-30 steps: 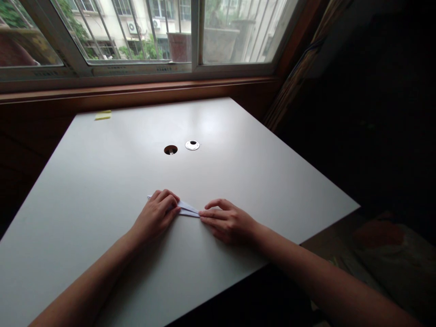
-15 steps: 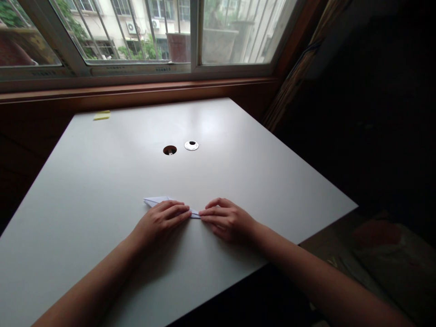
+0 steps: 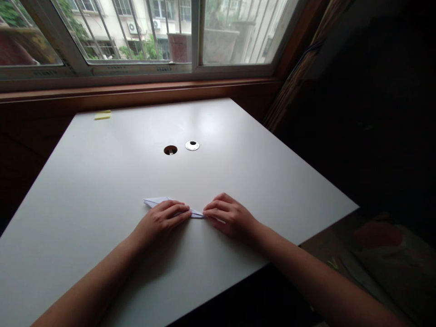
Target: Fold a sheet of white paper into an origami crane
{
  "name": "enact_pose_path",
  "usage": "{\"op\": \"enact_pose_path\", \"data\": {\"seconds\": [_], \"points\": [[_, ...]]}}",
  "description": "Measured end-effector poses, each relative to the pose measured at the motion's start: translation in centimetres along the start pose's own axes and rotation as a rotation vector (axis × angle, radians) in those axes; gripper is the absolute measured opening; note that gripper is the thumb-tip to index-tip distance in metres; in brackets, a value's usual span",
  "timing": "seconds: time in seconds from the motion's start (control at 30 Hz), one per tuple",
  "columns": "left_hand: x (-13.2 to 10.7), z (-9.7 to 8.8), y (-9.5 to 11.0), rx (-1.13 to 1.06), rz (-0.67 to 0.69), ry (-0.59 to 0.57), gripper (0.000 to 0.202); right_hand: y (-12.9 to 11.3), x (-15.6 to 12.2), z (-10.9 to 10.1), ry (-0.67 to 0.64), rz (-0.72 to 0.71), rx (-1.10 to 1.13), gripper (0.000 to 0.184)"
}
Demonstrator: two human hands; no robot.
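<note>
Left hand (image 3: 165, 217) laid over the middle of a folded white paper (image 3: 156, 201), fingers stretched out side by side along it; cannot tell whether the thumb grips from beneath. Right hand (image 3: 233, 218) at the paper's narrow right tip, fingertips bunched and touching it; thumb contact hidden, so a pinch cannot be confirmed. Hands apart from each other, a short stretch of paper showing between them.

Landmark for positions: round hole (image 3: 170, 150) in the white tabletop (image 3: 265, 168). Paper lies on the near side of the hole, flat to the table as far as seen. Its wider, pointed end sticks out past the left hand, nearer and to the left of the hole; crease lines visible there. Narrow tip nearer and to the right of the hole. Both forearms come in from the near side.

Other items: white disc (image 3: 192, 146) with a dark opening, just right of the hole, not touching it. Yellow sticky notes (image 3: 102, 115) beyond the hole and well to its left, by the table's far edge. Window (image 3: 195, 38) beyond the hole, bars and a reddish pot (image 3: 180, 48) seen through the glass.
</note>
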State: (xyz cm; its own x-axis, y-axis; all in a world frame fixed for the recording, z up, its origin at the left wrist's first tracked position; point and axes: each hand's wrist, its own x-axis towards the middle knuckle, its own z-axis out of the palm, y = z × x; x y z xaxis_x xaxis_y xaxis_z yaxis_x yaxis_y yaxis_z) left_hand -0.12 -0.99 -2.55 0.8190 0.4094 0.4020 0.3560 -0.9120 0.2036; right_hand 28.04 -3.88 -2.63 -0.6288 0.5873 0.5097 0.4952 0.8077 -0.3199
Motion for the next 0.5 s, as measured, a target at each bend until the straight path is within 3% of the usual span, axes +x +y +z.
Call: {"op": "enact_pose_path", "data": {"seconds": [0.5], "points": [[0.03,-0.02,-0.10,0.040,0.020,0.005,0.029,0.25,-0.56,-0.07,-0.039,-0.108,-0.057,0.018]]}}
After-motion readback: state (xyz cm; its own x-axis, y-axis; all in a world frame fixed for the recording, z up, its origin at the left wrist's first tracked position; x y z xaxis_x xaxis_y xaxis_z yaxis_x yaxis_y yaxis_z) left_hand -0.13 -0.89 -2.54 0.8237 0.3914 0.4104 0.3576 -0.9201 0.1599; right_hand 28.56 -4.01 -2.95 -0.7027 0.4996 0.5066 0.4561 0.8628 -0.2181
